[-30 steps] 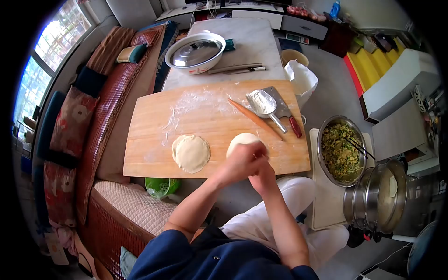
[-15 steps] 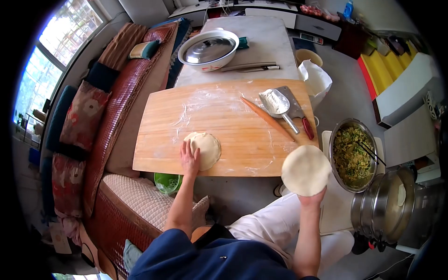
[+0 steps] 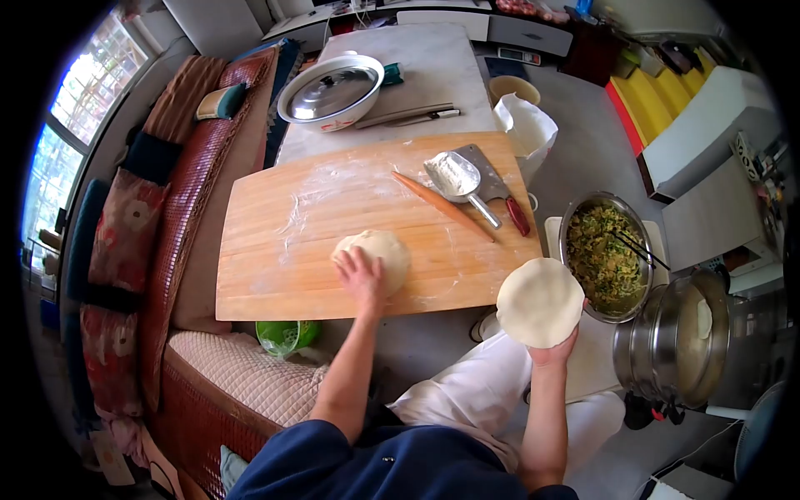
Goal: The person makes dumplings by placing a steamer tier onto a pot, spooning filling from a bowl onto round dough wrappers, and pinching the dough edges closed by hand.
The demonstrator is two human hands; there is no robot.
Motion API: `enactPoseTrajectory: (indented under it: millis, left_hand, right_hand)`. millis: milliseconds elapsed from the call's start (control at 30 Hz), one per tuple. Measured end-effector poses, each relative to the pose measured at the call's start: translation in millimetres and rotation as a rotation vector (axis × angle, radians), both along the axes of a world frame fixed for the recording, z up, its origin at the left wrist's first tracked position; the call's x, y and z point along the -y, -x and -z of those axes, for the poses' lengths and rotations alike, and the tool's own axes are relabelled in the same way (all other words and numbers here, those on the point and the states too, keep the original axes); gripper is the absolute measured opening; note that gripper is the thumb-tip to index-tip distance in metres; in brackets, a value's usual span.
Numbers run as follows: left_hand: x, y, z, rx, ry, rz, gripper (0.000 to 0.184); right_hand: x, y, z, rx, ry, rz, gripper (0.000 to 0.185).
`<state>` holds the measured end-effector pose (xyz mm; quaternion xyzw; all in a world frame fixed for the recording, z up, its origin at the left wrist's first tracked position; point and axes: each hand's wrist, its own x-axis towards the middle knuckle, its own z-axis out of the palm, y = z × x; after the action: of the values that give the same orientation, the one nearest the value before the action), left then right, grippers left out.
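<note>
My left hand lies with its fingers spread on pale rounds of dough near the front edge of a floured wooden board. The rounds appear stacked, though I cannot tell how many there are. A flat dough wrapper rests on my right hand, held up just off the board's front right corner. The wrapper covers most of that hand's fingers. Beside the wrapper stands a metal bowl of chopped green and yellow filling, with dark chopsticks in it.
On the board lie a tapered rolling pin, a metal scoop of flour and a red-handled cleaver. Behind is a lidded basin. Steamer pots stand at right; a green basket sits below the board.
My left hand has moved right across the dough rounds, its fingers now further over them. My right hand still holds the wrapper, closer to the filling bowl. The view has shifted to the right.
</note>
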<state>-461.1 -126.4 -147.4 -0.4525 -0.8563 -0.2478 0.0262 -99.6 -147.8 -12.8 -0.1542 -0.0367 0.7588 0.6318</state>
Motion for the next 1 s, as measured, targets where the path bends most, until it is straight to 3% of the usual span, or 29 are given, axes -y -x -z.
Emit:
enactPoseTrajectory:
  millis: [167, 300, 433, 467, 533, 567, 600, 633, 700, 733, 833, 900, 1000]
  left_hand:
    - [-21, -119, -26, 0.105, 0.121, 0.23, 0.069]
    - [-21, -157, -55, 0.125, 0.268, 0.319, 0.065]
    - [-20, -164, -72, 0.193, -0.119, 0.414, 0.057]
    - [-21, -175, -84, 0.364, -0.241, 0.528, 0.055]
    - [-19, -214, -112, 1.327, -0.311, 0.615, 0.054]
    - [-17, -231, -129, 1.807, -0.323, 0.62, 0.054]
    - [-16, -243, -149, 2.189, -0.277, 0.687, 0.056]
    - [-18, -253, -168, 2.429, -0.218, 0.558, 0.06]
    - [-29, -261, -172, 2.781, -0.25, 0.539, 0.06]
    - [-34, -264, -175, 2.787, -0.258, 0.571, 0.06]
    - [-45, -279, -189, 2.871, -0.304, 0.572, 0.055]
    - [-55, -276, -210, 2.885, -0.397, 0.657, 0.054]
    - [-76, -280, -200, 3.135, -0.365, 0.425, 0.053]
  right_hand:
    - [3, -11, -3, 0.044, 0.002, 0.026, 0.063]
    - [4, -22, 2, 0.061, -0.029, 0.002, 0.065]
    - [-8, -31, -8, 0.182, -0.058, 0.002, 0.072]
    - [-12, -33, -20, 0.249, -0.065, 0.023, 0.074]
    - [-20, -31, -44, 0.408, -0.074, 0.064, 0.08]
    - [-25, -28, -46, 0.644, -0.167, 0.09, 0.084]
    - [-32, -22, -57, 1.049, -0.46, 0.106, 0.083]
    - [-37, -20, -70, 1.447, -0.758, 0.114, 0.083]
    - [-39, -32, -85, 1.525, -0.842, 0.203, 0.072]
    - [-40, -41, -88, 1.566, -0.88, 0.249, 0.067]
    - [-30, -92, -97, 1.496, -0.443, 0.373, 0.04]
    - [-31, -139, -82, 1.889, -0.333, 0.45, 0.034]
    - [-30, -187, -73, 2.217, -0.289, 0.424, 0.03]
